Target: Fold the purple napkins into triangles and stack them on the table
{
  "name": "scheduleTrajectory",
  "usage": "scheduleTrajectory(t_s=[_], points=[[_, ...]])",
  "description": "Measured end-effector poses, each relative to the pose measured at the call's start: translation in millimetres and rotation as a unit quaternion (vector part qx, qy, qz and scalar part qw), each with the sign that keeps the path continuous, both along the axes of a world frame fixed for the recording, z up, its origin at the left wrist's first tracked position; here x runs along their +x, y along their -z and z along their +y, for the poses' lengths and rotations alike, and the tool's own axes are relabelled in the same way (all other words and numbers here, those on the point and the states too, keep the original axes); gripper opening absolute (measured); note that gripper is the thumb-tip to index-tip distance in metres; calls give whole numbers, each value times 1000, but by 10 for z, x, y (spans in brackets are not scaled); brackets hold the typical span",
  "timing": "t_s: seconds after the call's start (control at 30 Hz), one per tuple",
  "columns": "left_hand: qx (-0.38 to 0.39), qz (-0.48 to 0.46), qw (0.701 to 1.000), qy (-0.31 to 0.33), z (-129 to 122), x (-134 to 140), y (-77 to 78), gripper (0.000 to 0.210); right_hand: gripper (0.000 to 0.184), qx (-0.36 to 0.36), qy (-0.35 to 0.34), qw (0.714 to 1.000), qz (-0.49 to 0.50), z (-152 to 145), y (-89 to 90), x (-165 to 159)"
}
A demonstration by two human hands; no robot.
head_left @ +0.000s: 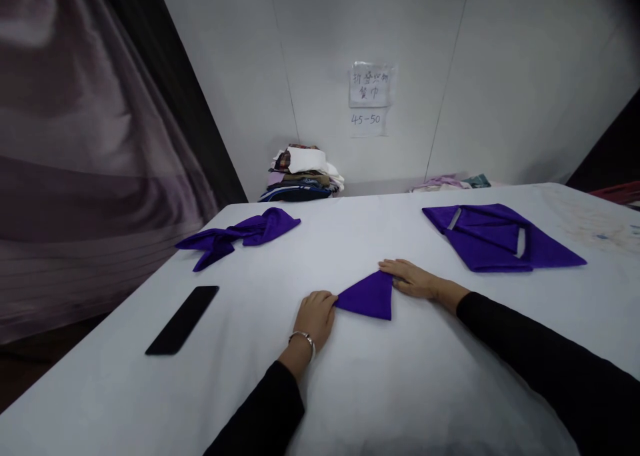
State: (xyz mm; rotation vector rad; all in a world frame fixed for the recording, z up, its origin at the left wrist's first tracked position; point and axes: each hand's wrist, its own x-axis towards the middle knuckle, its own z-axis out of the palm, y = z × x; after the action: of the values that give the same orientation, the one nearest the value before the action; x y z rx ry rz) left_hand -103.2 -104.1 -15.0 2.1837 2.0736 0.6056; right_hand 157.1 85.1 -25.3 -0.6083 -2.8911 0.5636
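Note:
A purple napkin [369, 299], folded into a small triangle, lies flat on the white-covered table [380, 389]. At its left point, my left hand [316, 317] is closed, thumb and fingertips pinching the tip. My right hand [409, 279] rests at the upper right corner, palm down, its fingers stretched out flat over the table and the napkin's edge. The napkin's lower right corner shows uncovered. My left wrist wears a metal-coloured bracelet [305, 341].
A second purple napkin, twisted [255, 229], lies back left, and a folded purple one [500, 238] back right. A black flat slab [184, 321] sits on the left. Folded clothes [303, 169] are piled by the wall, under paper signs [370, 99]. A curtain [95, 143] hangs left.

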Motion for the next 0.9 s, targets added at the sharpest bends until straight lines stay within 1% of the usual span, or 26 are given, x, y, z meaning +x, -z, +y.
scheduleTrajectory(t_s=[0.1, 0.17, 0.23, 0.3, 0.37, 0.43, 0.5, 0.53, 0.6, 0.67, 0.7, 0.77, 0.83, 0.9], points=[[6, -38, 999, -21, 44, 2, -21, 25, 53, 14, 7, 1000, 16, -21, -2, -5], [2, -94, 994, -54, 91, 6, -43, 22, 52, 16, 12, 999, 27, -40, 1, -15], [-19, -178, 979, -98, 153, 2, -60, 20, 50, 15, 22, 999, 38, -65, 0, -40], [-43, -252, 957, -135, 223, -23, -66, 21, 48, 4, 40, 997, 61, -101, -15, -81], [-58, -283, 944, -158, 286, -68, -68, 25, 44, -30, 65, 993, 90, -145, -53, -127], [-64, -278, 943, -174, 324, -117, -74, 28, 40, -81, 103, 987, 98, -193, -110, -168], [-70, -257, 945, -191, 329, -149, -85, 29, 37, -110, 156, 979, 68, -242, -166, -195], [-71, -240, 948, -199, 320, -152, -91, 28, 36, -103, 185, 976, 43, -268, -188, -203], [-68, -199, 954, -212, 286, -135, -102, 25, 31, -50, 232, 972, -1, -325, -208, -210], [-58, -163, 961, -217, 244, -102, -105, 22, 28, 9, 249, 968, -20, -386, -203, -207], [-53, -142, 965, -215, 224, -88, -104, 21, 28, 28, 252, 967, -19, -415, -196, -201], [-44, -95, 973, -206, 189, -76, -97, 19, 32, 37, 257, 966, -7, -465, -188, -184], [-32, -60, 979, -193, 162, -89, -86, 20, 38, 21, 260, 965, 13, -503, -196, -169], [-16, -57, 981, -183, 143, -112, -74, 20, 41, 12, 252, 966, 48, -540, -216, -170]])
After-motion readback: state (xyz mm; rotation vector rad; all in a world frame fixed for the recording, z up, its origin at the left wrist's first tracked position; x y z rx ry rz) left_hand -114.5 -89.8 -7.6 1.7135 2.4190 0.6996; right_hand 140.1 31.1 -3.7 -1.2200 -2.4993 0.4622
